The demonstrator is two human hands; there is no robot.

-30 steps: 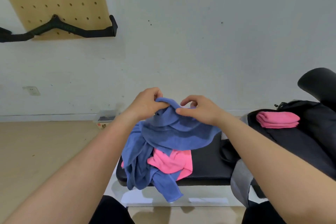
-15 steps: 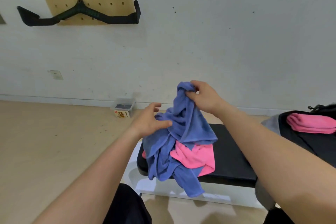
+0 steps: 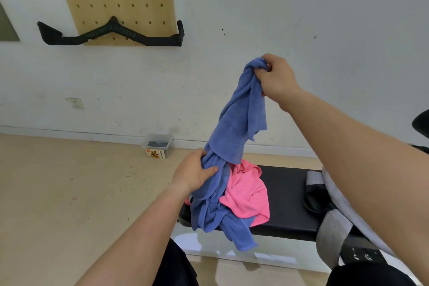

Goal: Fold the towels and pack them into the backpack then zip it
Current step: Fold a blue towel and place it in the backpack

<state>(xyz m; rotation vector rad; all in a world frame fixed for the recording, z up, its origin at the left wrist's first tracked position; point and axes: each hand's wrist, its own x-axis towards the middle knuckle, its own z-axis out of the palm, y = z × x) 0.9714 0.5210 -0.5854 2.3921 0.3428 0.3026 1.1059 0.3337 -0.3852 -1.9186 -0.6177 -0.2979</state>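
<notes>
Pinning hand: your left hand (image 3: 195, 175) grips the blue towel (image 3: 239, 121) low down, fingers curled into it, likely to hold the heap still.
Backpack (image 3: 334, 227): its grey side sits at the right end of the bench (image 3: 287, 193), apart from the heap.
Pink towel (image 3: 246, 195): bunched on the bench under the blue tangle, unfolded.
Right hand (image 3: 276, 79): pinches a bunched blue corner, raised high, probably to draw it free.

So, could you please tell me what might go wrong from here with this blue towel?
The blue towel, held up by the right hand and gripped lower by the left hand, seems tangled in the pile, so the pink towel may get dragged along. A blue end already hangs off the bench edge; the pile could slide to the floor.
</notes>
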